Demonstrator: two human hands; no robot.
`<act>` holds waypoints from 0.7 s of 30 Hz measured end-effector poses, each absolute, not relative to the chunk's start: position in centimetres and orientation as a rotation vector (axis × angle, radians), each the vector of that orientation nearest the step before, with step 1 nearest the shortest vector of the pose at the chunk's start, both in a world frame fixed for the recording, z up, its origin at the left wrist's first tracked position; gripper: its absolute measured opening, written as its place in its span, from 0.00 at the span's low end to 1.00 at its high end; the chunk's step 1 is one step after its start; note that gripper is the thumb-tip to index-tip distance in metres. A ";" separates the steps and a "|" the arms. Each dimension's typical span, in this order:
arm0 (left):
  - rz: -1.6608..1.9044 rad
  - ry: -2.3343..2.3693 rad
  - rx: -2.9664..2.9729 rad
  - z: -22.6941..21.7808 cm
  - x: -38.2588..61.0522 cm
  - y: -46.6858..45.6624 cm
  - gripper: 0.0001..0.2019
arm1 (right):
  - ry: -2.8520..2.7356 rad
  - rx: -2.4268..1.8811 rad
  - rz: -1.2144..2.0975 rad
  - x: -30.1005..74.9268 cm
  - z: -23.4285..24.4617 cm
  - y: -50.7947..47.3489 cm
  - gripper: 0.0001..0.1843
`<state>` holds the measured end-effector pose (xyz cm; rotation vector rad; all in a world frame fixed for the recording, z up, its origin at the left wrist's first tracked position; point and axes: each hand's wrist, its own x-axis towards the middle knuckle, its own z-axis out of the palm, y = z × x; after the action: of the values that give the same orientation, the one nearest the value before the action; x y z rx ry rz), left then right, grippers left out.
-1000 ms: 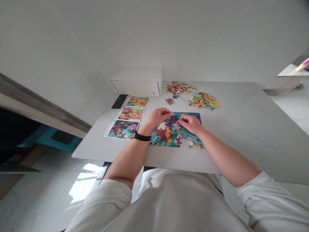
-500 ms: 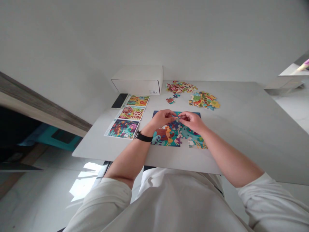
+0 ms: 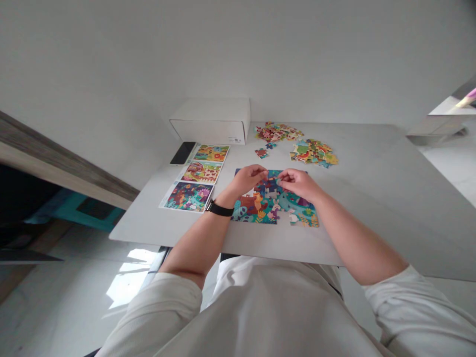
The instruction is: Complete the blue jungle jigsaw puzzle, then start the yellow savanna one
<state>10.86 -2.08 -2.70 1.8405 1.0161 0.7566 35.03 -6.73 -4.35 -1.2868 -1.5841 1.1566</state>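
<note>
A partly assembled jigsaw puzzle (image 3: 267, 208) lies on the table below both hands, showing rabbits, plants and a blue stream. It has a gap in its lower edge and another at its left, beside the brown area. Over its upper left part is my left hand (image 3: 250, 179), fingers curled and tips together; whether anything is between them is hidden. My right hand (image 3: 299, 183) hovers over the upper right part, pinching a small puzzle piece (image 3: 279, 182) between thumb and fingers. A dark band circles my left wrist.
Two loose pieces (image 3: 261, 153) lie beyond the puzzle. Two piles of pieces, one reddish (image 3: 278, 132) and one yellow-green (image 3: 314, 152), sit farther back. At the left are a sheet of three pictures (image 3: 190, 196), a phone (image 3: 183, 153) and a white box (image 3: 210, 131).
My hands were together at one small piece over the puzzle's upper middle. They have drawn apart, the left moving left and up, the right holding the piece slightly farther right.
</note>
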 end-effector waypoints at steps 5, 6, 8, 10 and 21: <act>0.668 0.987 1.828 -2.9 10.7 -2.1 0.21 | -1.503 -1.323 1.199 35.2 -4.2 -6.7 0.19; 0.664 0.976 1.824 -3.0 10.7 -2.1 0.21 | -1.497 -1.320 1.204 35.1 -4.1 -6.8 0.19; 0.664 0.971 1.828 -3.0 10.7 -2.2 0.19 | -1.493 -1.311 1.211 34.9 -4.1 -6.8 0.19; 0.659 0.982 1.835 -3.0 10.7 -2.2 0.18 | -1.498 -1.305 1.220 34.8 -4.0 -6.9 0.19; 0.677 0.992 1.854 -2.3 10.9 -2.6 0.16 | -1.561 -1.246 1.205 34.6 -4.0 -6.8 0.17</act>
<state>10.92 -2.56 -2.30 1.8543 0.9920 0.6771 34.61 -6.85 -4.02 -1.2464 -1.5608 1.2051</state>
